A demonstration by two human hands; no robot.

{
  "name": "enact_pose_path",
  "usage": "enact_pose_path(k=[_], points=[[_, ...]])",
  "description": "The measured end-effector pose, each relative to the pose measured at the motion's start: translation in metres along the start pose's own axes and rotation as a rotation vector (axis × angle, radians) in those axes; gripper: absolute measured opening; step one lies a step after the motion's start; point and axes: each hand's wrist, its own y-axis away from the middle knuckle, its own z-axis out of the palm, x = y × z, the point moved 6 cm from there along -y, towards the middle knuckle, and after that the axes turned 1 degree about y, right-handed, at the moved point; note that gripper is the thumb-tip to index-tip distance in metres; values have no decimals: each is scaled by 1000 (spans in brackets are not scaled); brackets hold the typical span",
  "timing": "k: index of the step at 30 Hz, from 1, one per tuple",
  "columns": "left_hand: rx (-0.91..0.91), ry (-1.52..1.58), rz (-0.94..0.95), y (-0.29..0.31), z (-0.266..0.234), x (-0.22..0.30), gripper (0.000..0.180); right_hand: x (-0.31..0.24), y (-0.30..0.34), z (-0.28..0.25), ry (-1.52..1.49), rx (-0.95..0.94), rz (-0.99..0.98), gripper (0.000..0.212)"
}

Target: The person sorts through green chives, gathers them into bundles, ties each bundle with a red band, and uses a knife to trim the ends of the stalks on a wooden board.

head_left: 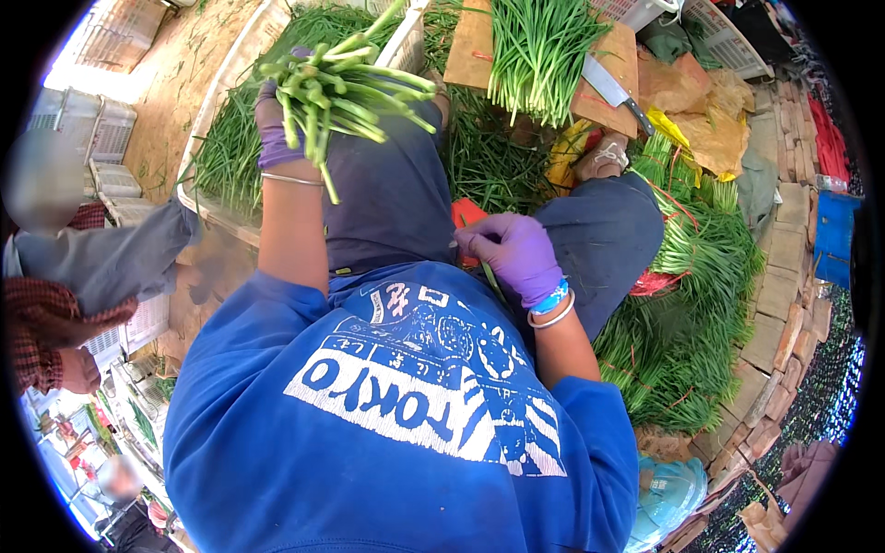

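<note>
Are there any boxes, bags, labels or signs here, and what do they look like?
White plastic crates: upper left, stacked, slatted sides.
White basket: top right, latticed.
Crumpled brown paper: right of the wooden board.
Blue shirt print: white lettering and pictures on the person's front.

left hand (277,129) raised, grip closed, right hand (514,253) lowered, pinching

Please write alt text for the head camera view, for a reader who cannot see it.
A seated person in a blue shirt lifts a bunch of green stalks in the gloved left hand, while the gloved right hand pinches one thin stalk at the lap. A cleaver lies on a cutting board, with tied green bundles piled to the right.
</note>
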Motion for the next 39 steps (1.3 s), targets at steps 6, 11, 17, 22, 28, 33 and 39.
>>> enact_pose_path(k=[6,11,17,22,28,33,39], points=[[-20,194,89,41,80,-3,12,-71,20,-52,-120,648,-706,42],[-260,295,-87,35,85,-17,19,-128,35,-62,446,746,-955,45],[-110,425,-119,38,84,-23,17,-118,17,-52,280,695,-1025,19],[-178,359,-19,37,87,-15,15,-81,21,-54,-343,533,-1009,22],[-3,272,55,42,99,-26,26,-96,26,-60,347,710,-899,49],[-73,283,26,42,106,-32,38,-84,9,-56,246,753,-980,26],[-39,331,-16,44,101,-33,20,-71,-2,-48,-92,659,-885,20]])
